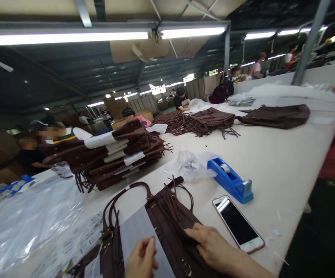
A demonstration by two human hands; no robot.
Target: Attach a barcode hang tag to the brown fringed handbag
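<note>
Several brown bags (118, 154) crowd one long pale table (283, 162) under strip lights (69, 38).

My left hand (141, 258) is bare: no glove, no ring visible, no wristband. Only the knuckles, the curled fingers and the thumb show above the lower edge of the view; the wrist is cut off. My right hand (210, 243) is likewise bare, with no glove and no ring that I can make out. The right wrist and forearm are in view and uncovered: no sleeve, cuff, watch or bracelet reaches them. Fingernails are short and unpainted, as far as the blur allows.
</note>
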